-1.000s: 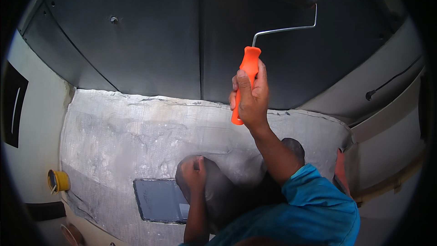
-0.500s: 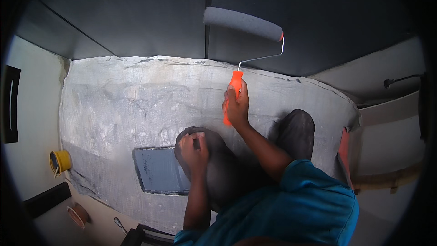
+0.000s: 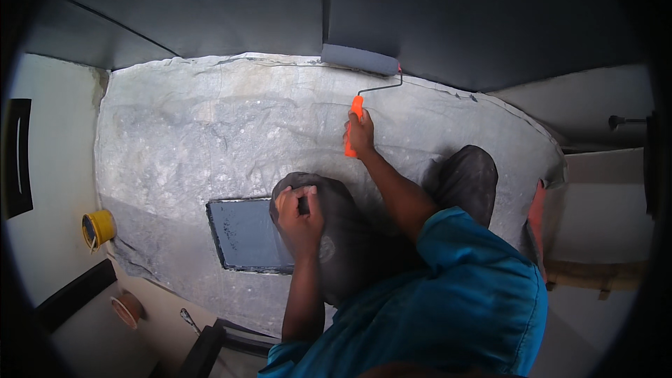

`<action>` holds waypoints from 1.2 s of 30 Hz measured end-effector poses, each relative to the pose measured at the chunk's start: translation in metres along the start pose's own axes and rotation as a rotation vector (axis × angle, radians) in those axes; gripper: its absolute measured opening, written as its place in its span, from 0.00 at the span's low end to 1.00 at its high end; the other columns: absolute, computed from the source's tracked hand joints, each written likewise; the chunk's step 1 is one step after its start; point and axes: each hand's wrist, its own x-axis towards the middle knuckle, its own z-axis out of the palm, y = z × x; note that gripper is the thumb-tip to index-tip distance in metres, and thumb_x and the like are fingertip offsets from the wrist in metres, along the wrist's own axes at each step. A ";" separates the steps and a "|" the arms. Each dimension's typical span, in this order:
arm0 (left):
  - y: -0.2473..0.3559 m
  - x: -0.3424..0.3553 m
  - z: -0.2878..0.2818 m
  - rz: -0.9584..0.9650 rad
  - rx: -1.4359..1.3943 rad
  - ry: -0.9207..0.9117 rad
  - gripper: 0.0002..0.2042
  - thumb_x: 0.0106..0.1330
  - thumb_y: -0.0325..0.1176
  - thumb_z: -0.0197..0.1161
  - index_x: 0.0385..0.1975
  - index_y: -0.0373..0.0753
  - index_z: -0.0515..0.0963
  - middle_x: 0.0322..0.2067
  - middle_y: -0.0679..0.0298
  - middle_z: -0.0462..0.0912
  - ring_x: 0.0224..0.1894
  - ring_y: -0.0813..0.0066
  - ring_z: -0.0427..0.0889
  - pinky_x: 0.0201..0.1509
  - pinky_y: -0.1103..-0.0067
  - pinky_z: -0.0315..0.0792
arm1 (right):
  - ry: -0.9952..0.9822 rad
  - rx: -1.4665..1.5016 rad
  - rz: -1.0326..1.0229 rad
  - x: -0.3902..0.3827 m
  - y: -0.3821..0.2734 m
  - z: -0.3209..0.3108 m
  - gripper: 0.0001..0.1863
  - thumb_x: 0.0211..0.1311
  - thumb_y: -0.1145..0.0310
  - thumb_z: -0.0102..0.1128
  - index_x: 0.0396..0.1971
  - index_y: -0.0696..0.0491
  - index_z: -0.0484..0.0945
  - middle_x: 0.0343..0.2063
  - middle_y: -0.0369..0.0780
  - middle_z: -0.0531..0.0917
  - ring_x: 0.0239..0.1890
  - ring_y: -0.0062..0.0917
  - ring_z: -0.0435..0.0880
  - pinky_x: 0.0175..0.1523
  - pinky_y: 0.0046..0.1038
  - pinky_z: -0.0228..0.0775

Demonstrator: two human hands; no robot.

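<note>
Dark grey panels [image 3: 196,17] fill the upper part of the view, split by a vertical seam, and below them a pale, rumpled drop cloth [image 3: 168,140] spreads out, greyer and more stained toward the lower left. A paint roller [image 3: 360,60] is up at the line where panels and cloth meet, its grey sleeve lying nearly level, tilted slightly down to the right, with its left end by the seam; whether the sleeve presses on the panel or sits just in front of it, I cannot tell. Its bent wire frame runs down to an orange handle [image 3: 350,148], and the right hand [image 3: 361,133] has its grip closed around that handle, the arm stretched forward from a teal sleeve [image 3: 455,241]. The left hand [image 3: 299,217] rests on the left knee [image 3: 336,199] in dark trousers, its grip loosely curled, a gap showing between thumb and fingers. Just left of that knee, and partly hidden by it, lies a rectangular tray [image 3: 214,233] with a dark edge and a blue-grey, dark-speckled inside. A yellow bucket [image 3: 103,225] stands at the cloth's left edge, near the pale wall [image 3: 59,140]; nearer the person are a terracotta-coloured pot [image 3: 127,310] and a black board [image 3: 75,299].
</note>
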 end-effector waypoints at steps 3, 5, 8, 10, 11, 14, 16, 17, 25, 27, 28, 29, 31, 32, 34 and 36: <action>0.006 -0.001 0.001 0.004 0.045 -0.006 0.05 0.66 0.28 0.69 0.32 0.35 0.81 0.32 0.58 0.84 0.44 0.55 0.82 0.63 0.62 0.73 | -0.014 0.008 0.058 0.018 0.007 -0.010 0.12 0.75 0.61 0.54 0.46 0.54 0.70 0.21 0.35 0.73 0.14 0.21 0.73 0.19 0.29 0.69; 0.009 0.001 0.002 0.007 0.049 -0.021 0.05 0.66 0.29 0.69 0.32 0.35 0.81 0.32 0.58 0.85 0.44 0.54 0.82 0.63 0.62 0.73 | -0.041 0.069 0.098 0.024 0.007 -0.007 0.11 0.74 0.61 0.54 0.44 0.53 0.70 0.21 0.35 0.73 0.14 0.22 0.72 0.19 0.29 0.69; 0.013 0.002 0.005 0.015 0.026 -0.032 0.05 0.66 0.29 0.69 0.32 0.35 0.81 0.32 0.57 0.85 0.44 0.54 0.83 0.62 0.62 0.74 | -0.025 0.072 0.137 0.025 -0.001 -0.006 0.12 0.74 0.61 0.56 0.44 0.53 0.69 0.21 0.36 0.73 0.13 0.23 0.72 0.18 0.30 0.69; 0.015 0.003 0.010 0.026 0.017 -0.026 0.05 0.66 0.29 0.70 0.32 0.35 0.81 0.32 0.57 0.85 0.43 0.54 0.83 0.62 0.62 0.74 | -0.036 0.086 0.121 0.020 -0.008 -0.007 0.11 0.75 0.59 0.55 0.43 0.50 0.69 0.21 0.35 0.74 0.13 0.22 0.72 0.17 0.29 0.68; 0.016 0.003 0.012 0.035 0.035 -0.019 0.06 0.66 0.29 0.70 0.32 0.35 0.81 0.32 0.57 0.85 0.43 0.53 0.83 0.62 0.62 0.74 | -0.038 0.093 0.110 0.016 -0.012 -0.009 0.11 0.75 0.58 0.55 0.43 0.48 0.68 0.22 0.35 0.74 0.13 0.22 0.72 0.16 0.29 0.67; 0.014 0.001 0.017 0.047 0.064 -0.013 0.06 0.66 0.29 0.70 0.32 0.34 0.81 0.32 0.56 0.85 0.42 0.52 0.83 0.61 0.62 0.75 | -0.053 0.129 0.053 -0.006 -0.023 -0.007 0.11 0.75 0.59 0.55 0.44 0.49 0.69 0.22 0.35 0.74 0.12 0.21 0.71 0.16 0.28 0.66; 0.007 -0.002 0.020 0.026 0.079 -0.018 0.06 0.65 0.29 0.71 0.32 0.34 0.81 0.32 0.55 0.85 0.42 0.51 0.83 0.61 0.61 0.75 | -0.071 0.125 0.034 -0.031 -0.044 -0.008 0.14 0.74 0.60 0.56 0.48 0.53 0.68 0.22 0.35 0.74 0.12 0.21 0.71 0.17 0.28 0.67; 0.007 -0.002 0.022 0.031 0.085 -0.025 0.06 0.65 0.29 0.71 0.31 0.34 0.81 0.32 0.54 0.85 0.42 0.51 0.84 0.60 0.61 0.76 | -0.083 0.138 0.029 -0.037 -0.051 -0.009 0.13 0.75 0.60 0.55 0.48 0.52 0.68 0.22 0.35 0.74 0.12 0.20 0.71 0.16 0.28 0.67; 0.008 0.003 0.034 0.127 0.132 0.009 0.07 0.63 0.30 0.72 0.29 0.35 0.80 0.29 0.54 0.84 0.36 0.52 0.82 0.45 0.62 0.74 | -0.148 0.191 0.022 -0.106 -0.122 -0.022 0.13 0.77 0.59 0.51 0.49 0.51 0.67 0.23 0.34 0.73 0.13 0.19 0.71 0.17 0.26 0.66; 0.019 0.007 0.036 0.123 0.093 0.005 0.07 0.62 0.30 0.72 0.28 0.36 0.80 0.28 0.55 0.83 0.34 0.53 0.81 0.42 0.63 0.73 | -0.195 0.209 0.013 -0.127 -0.128 -0.035 0.13 0.77 0.62 0.51 0.53 0.52 0.66 0.23 0.34 0.73 0.13 0.19 0.71 0.16 0.25 0.66; 0.020 0.011 0.039 0.124 0.099 0.012 0.07 0.62 0.29 0.72 0.28 0.36 0.80 0.28 0.56 0.83 0.34 0.53 0.80 0.41 0.63 0.73 | -0.198 0.177 0.010 -0.130 -0.129 -0.039 0.14 0.77 0.63 0.51 0.54 0.52 0.66 0.24 0.35 0.73 0.13 0.19 0.71 0.16 0.25 0.66; 0.018 0.014 0.043 0.137 0.113 0.025 0.07 0.62 0.30 0.71 0.28 0.36 0.80 0.28 0.55 0.83 0.34 0.53 0.81 0.41 0.63 0.73 | -0.220 0.137 0.001 -0.140 -0.139 -0.043 0.14 0.77 0.64 0.50 0.55 0.53 0.65 0.24 0.35 0.73 0.13 0.19 0.72 0.17 0.25 0.67; 0.025 0.020 0.045 0.159 0.149 0.016 0.08 0.64 0.31 0.69 0.27 0.36 0.79 0.27 0.54 0.83 0.34 0.53 0.81 0.41 0.63 0.73 | -0.259 0.089 -0.045 -0.158 -0.156 -0.056 0.16 0.77 0.66 0.48 0.58 0.54 0.63 0.26 0.36 0.73 0.14 0.19 0.73 0.19 0.24 0.69; 0.035 0.024 0.037 0.146 0.164 -0.018 0.08 0.65 0.33 0.68 0.28 0.36 0.79 0.27 0.53 0.83 0.33 0.51 0.81 0.41 0.62 0.73 | -0.284 0.084 -0.079 -0.174 -0.168 -0.063 0.17 0.77 0.67 0.47 0.59 0.55 0.62 0.26 0.36 0.74 0.15 0.19 0.73 0.20 0.24 0.70; 0.050 0.033 0.022 0.093 0.199 -0.111 0.10 0.68 0.36 0.65 0.29 0.35 0.80 0.27 0.51 0.83 0.33 0.48 0.82 0.40 0.61 0.73 | -0.315 0.060 -0.179 -0.201 -0.207 -0.060 0.19 0.78 0.67 0.45 0.63 0.57 0.60 0.26 0.37 0.74 0.15 0.19 0.74 0.21 0.24 0.71; 0.064 0.033 0.005 -0.052 0.186 -0.164 0.12 0.69 0.38 0.62 0.32 0.35 0.80 0.28 0.48 0.83 0.34 0.45 0.82 0.40 0.59 0.74 | -0.343 0.027 -0.306 -0.239 -0.264 -0.048 0.23 0.79 0.67 0.44 0.67 0.58 0.56 0.26 0.37 0.73 0.16 0.19 0.74 0.22 0.24 0.72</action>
